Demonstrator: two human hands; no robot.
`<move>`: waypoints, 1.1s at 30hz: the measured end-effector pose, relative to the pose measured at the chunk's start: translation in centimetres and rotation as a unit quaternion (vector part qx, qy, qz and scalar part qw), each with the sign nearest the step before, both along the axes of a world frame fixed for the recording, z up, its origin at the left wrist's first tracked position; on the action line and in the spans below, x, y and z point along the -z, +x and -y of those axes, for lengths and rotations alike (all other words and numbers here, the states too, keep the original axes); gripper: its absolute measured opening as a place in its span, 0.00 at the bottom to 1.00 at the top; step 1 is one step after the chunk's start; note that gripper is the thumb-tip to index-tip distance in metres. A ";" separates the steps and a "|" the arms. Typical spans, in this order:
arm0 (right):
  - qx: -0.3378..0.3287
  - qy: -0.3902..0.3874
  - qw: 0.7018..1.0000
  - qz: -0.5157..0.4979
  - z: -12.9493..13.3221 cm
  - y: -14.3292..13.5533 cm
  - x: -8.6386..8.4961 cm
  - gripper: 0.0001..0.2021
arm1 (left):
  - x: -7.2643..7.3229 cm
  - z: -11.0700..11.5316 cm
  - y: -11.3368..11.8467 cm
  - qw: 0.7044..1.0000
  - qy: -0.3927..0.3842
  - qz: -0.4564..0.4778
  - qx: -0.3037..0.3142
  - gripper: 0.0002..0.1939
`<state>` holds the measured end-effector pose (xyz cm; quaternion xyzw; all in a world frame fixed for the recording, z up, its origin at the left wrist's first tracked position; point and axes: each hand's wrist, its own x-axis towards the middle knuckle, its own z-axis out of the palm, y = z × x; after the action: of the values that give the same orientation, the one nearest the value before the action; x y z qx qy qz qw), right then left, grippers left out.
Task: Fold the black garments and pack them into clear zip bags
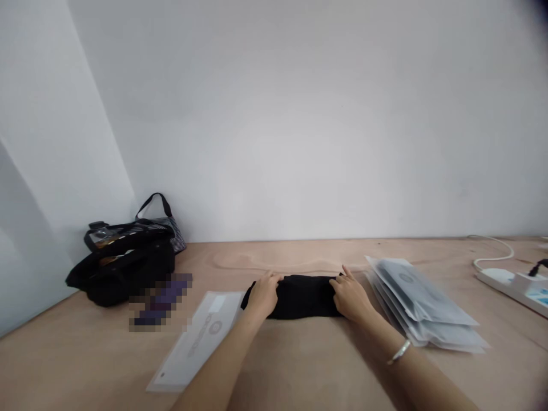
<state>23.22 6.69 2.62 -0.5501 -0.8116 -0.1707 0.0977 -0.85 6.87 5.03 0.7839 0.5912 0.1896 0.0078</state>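
Observation:
A folded black cloth (305,297) lies flat on the wooden table as a wide, low rectangle. At its left end is my left hand (264,297), fingers curled over the far edge and closed on the fabric. My right hand (350,294) grips the right end between bent fingers, with one finger sticking up. Left of the cloth lies a frosted plastic bag (192,342) with grey printing, partly covered by my left forearm. To the right, a stack of filled frosted bags (422,297) lies near my right forearm.
A black handbag (132,268) with a bottle (100,234) in it stands at the left, a striped bag (177,234) behind it. A blurred-out purple item (162,299) lies in front. At the right sits a white power strip (514,285) with a cable. A white wall (299,125) closes off the back.

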 end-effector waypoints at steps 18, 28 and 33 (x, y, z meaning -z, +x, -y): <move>0.000 -0.155 0.981 -0.115 9.3 -1.5 -2.7 0.17 | -1.2 8.0 0.1 0.983 -0.081 0.026 0.163 0.15; 0.054 -0.250 0.958 -0.131 5.8 -2.9 2.9 0.36 | 4.0 6.6 0.5 0.989 -0.120 -0.071 0.055 0.31; 0.054 -0.245 0.959 -0.135 5.8 -2.6 3.4 0.36 | 4.1 6.7 0.6 0.989 -0.126 -0.065 0.050 0.31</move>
<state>20.58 0.85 -0.75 -0.6180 -0.7770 0.1040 0.0598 -0.27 0.20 0.89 0.8159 0.5696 0.0622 0.0775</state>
